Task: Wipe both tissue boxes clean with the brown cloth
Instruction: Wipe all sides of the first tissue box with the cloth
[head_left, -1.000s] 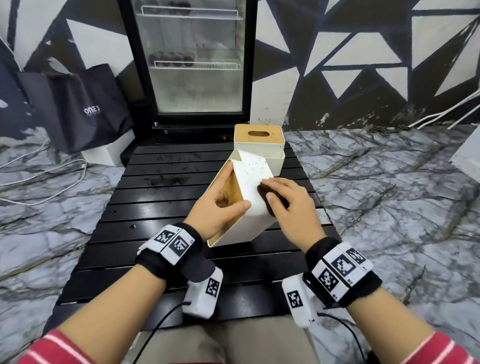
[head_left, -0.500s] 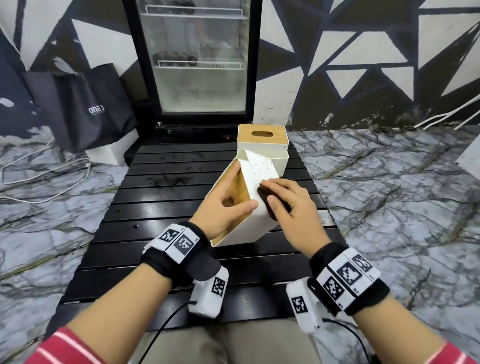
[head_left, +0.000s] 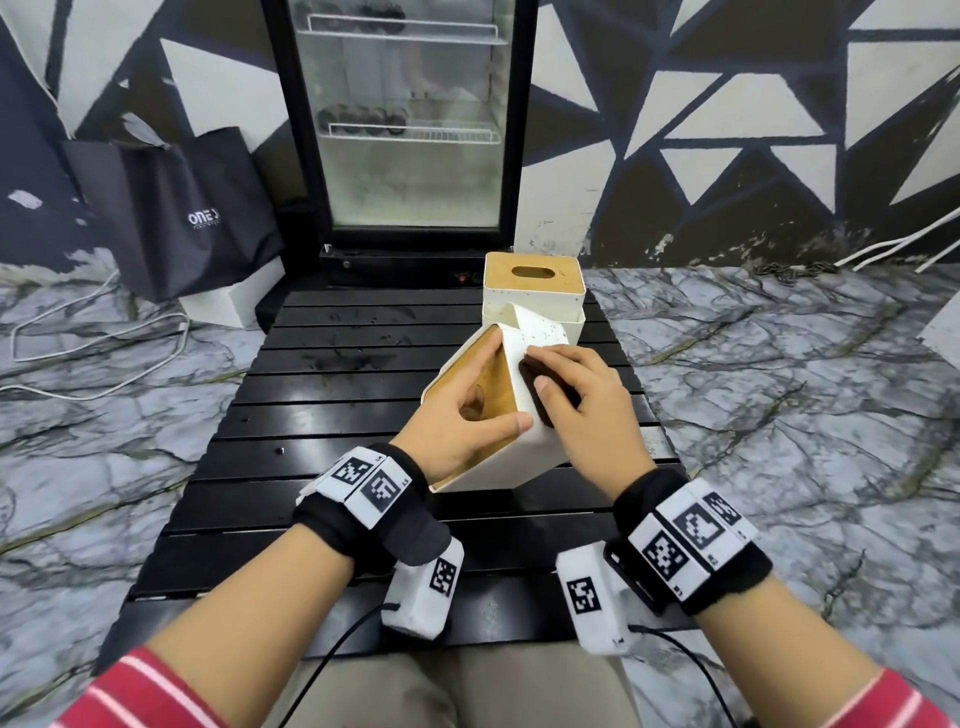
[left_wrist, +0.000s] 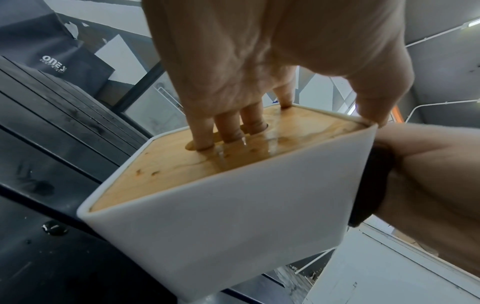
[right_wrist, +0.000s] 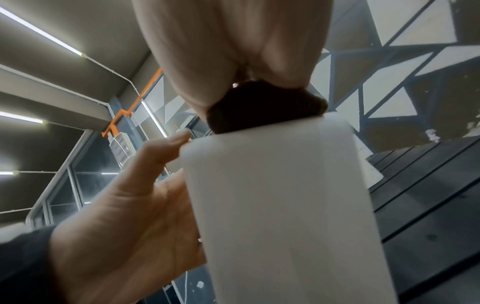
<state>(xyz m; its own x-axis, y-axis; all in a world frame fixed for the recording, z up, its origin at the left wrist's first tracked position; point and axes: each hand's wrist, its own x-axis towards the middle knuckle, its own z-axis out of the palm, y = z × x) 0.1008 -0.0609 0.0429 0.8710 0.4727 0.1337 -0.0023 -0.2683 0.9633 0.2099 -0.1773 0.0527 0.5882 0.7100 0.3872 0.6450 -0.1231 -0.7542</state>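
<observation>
A smooth, matt white shell is seen on the tilted tissue box (head_left: 519, 457), and its lid face (left_wrist: 182, 164) is made of light wood with a faint gloss. The same white shell and wooden top are shown on the upright tissue box (head_left: 532, 291). The brown cloth (right_wrist: 265, 107) is soft and matt. The slatted table (head_left: 322, 395) is finished in glossy black.

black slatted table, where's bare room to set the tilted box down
Free: the slats left of the tilted tissue box and the strip between it and the wrists. Crowded: the far right corner, where the second tissue box stands just behind it.
</observation>
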